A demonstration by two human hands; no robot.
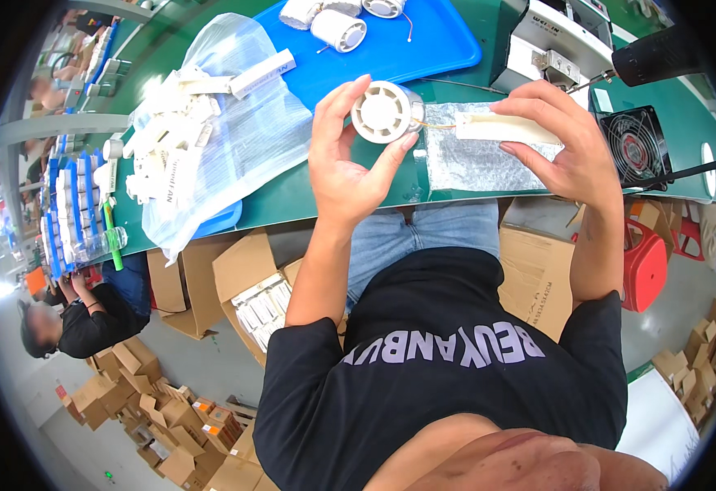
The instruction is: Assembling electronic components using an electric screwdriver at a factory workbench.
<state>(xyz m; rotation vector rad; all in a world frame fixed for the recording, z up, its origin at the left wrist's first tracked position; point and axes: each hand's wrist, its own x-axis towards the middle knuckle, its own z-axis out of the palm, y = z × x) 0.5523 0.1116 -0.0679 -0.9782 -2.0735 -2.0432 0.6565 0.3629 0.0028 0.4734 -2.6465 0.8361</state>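
Note:
My left hand (346,164) is closed round a white round fan unit (382,112), its slotted face turned up. Thin coloured wires (436,126) run from the unit's side to a long white plastic handle shell (493,128). Fingers and thumb of my right hand (567,143) grip that shell by its far end, level over a silvery-grey mat (460,168). Left of my left hand lies a clear plastic bag (256,155) with several white plastic parts (174,135). More white round units (340,31) sit on a blue tray (444,53) beyond my hands.
A metal bench machine (550,45) stands at the back right, near a black cylindrical tool (657,56) and a black-framed fan (636,147). Open cardboard boxes (247,266) are below the green table's (280,214) edge. A red stool (644,266) stands right; another person (100,315) sits far left.

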